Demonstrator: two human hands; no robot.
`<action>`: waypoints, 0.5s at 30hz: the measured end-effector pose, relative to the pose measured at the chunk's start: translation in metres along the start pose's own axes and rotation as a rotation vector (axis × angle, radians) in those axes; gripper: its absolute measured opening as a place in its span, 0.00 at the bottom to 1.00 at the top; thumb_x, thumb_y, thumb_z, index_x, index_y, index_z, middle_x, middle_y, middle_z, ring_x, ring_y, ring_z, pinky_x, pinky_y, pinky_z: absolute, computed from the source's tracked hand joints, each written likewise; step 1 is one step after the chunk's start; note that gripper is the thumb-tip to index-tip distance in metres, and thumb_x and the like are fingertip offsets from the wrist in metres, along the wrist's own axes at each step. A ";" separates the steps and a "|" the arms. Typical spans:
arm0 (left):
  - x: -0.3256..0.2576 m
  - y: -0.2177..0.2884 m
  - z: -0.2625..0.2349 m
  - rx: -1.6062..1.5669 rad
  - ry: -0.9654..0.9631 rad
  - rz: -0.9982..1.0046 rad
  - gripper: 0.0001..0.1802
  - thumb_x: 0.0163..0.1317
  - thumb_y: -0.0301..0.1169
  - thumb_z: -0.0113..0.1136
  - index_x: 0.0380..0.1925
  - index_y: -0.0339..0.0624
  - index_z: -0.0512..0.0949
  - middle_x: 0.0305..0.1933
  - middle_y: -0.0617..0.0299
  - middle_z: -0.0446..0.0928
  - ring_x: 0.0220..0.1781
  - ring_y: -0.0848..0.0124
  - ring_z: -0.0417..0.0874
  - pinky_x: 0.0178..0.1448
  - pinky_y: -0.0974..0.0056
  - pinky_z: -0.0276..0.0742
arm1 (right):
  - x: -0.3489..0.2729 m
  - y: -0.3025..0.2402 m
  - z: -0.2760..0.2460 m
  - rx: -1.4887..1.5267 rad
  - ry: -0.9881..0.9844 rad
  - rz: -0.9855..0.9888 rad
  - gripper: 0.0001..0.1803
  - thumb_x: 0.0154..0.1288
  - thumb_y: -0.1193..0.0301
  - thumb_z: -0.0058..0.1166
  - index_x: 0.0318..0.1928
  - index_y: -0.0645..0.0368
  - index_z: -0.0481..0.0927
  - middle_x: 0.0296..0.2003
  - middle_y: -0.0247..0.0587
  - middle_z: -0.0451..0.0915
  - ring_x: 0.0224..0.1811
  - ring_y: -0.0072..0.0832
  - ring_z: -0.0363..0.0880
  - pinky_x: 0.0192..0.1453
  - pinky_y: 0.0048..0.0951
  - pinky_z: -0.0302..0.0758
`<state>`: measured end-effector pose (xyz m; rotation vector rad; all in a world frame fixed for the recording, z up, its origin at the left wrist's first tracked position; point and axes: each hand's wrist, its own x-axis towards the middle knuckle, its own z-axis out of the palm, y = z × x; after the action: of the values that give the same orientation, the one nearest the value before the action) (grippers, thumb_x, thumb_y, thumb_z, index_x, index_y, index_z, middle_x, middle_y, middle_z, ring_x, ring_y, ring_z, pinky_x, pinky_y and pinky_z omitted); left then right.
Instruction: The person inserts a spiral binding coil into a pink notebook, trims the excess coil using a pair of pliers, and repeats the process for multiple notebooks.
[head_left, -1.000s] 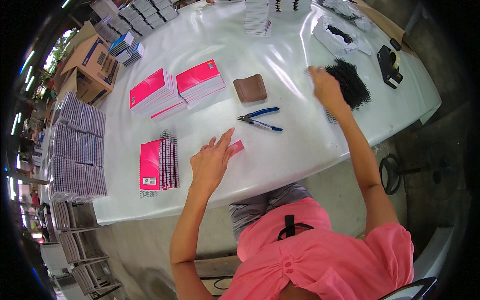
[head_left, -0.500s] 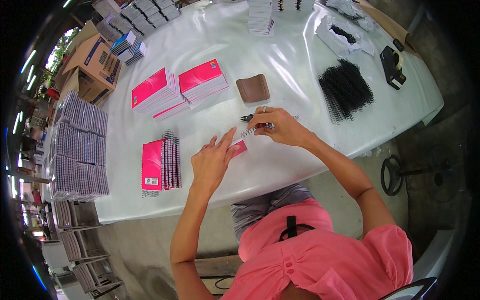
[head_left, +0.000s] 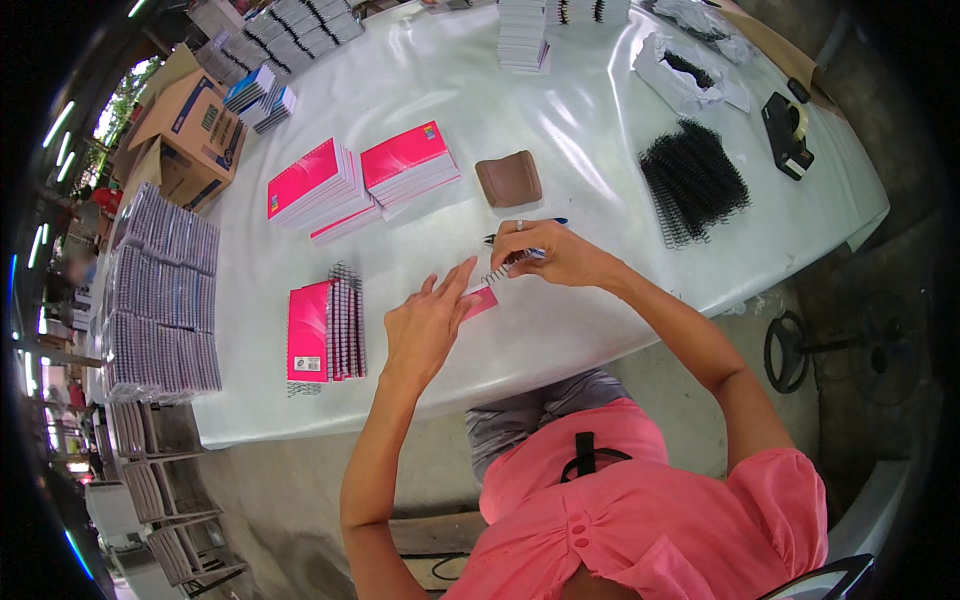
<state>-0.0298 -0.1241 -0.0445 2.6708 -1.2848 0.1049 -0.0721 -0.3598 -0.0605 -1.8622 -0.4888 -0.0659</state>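
My left hand (head_left: 428, 318) lies with fingers spread, pressing on a small pink-covered notebook (head_left: 482, 302) that is mostly hidden beneath it. At the notebook's upper edge, a thin wire spiral coil (head_left: 495, 274) runs up into the bent fingers of my right hand (head_left: 557, 254), which pinches it. How far the coil is threaded cannot be made out. Just beyond the right hand lies a slim tool with a dark tip (head_left: 489, 240) and a blue end (head_left: 561, 220), its middle covered by the hand.
Coil-bound pink notebooks (head_left: 308, 335) lie to the left. Farther back are stacks of pink notebooks (head_left: 408, 160), a brown pouch-like piece (head_left: 508, 179) and black coils (head_left: 692, 183). A tape dispenser (head_left: 787, 135) sits far right. Wrapped notebook stacks (head_left: 160, 300) and a cardboard box (head_left: 190, 130) line the left edge.
My right hand has shifted slightly left and its fingers have turned on the coil. The tool's blue end now shows beyond the hand. My left hand stays on the notebook.
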 end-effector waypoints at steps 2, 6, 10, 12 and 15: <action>-0.001 -0.001 0.000 0.003 0.005 0.004 0.27 0.68 0.51 0.49 0.66 0.62 0.65 0.57 0.67 0.79 0.54 0.55 0.83 0.37 0.55 0.82 | -0.002 -0.004 -0.003 -0.012 0.009 -0.016 0.12 0.56 0.88 0.57 0.40 0.62 0.79 0.36 0.36 0.74 0.38 0.29 0.73 0.41 0.32 0.71; 0.000 0.000 -0.002 -0.055 -0.029 -0.023 0.27 0.70 0.51 0.46 0.69 0.70 0.62 0.51 0.49 0.81 0.55 0.55 0.82 0.40 0.52 0.79 | -0.003 -0.004 -0.001 -0.009 0.052 -0.057 0.13 0.56 0.88 0.57 0.41 0.63 0.80 0.36 0.36 0.75 0.38 0.30 0.74 0.41 0.33 0.71; -0.001 -0.003 0.002 -0.041 0.008 -0.005 0.27 0.70 0.52 0.46 0.69 0.71 0.62 0.50 0.48 0.81 0.51 0.54 0.84 0.37 0.52 0.79 | -0.002 -0.007 0.002 0.074 -0.006 0.029 0.13 0.56 0.87 0.59 0.41 0.60 0.81 0.37 0.37 0.77 0.40 0.31 0.75 0.43 0.32 0.73; -0.001 -0.001 0.000 -0.039 0.006 -0.017 0.27 0.70 0.53 0.46 0.69 0.71 0.63 0.50 0.47 0.81 0.49 0.53 0.84 0.37 0.52 0.79 | -0.001 -0.005 0.006 -0.045 0.028 -0.064 0.13 0.56 0.89 0.56 0.41 0.63 0.80 0.36 0.39 0.76 0.38 0.33 0.75 0.41 0.33 0.71; -0.002 -0.002 0.002 -0.037 0.011 -0.020 0.28 0.69 0.53 0.46 0.68 0.72 0.63 0.50 0.45 0.81 0.46 0.53 0.85 0.36 0.52 0.79 | -0.001 -0.006 0.000 -0.108 0.163 -0.046 0.12 0.56 0.89 0.55 0.40 0.63 0.80 0.35 0.41 0.75 0.38 0.34 0.75 0.41 0.34 0.71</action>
<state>-0.0292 -0.1219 -0.0465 2.6483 -1.2439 0.0920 -0.0750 -0.3587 -0.0550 -1.9324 -0.4219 -0.2779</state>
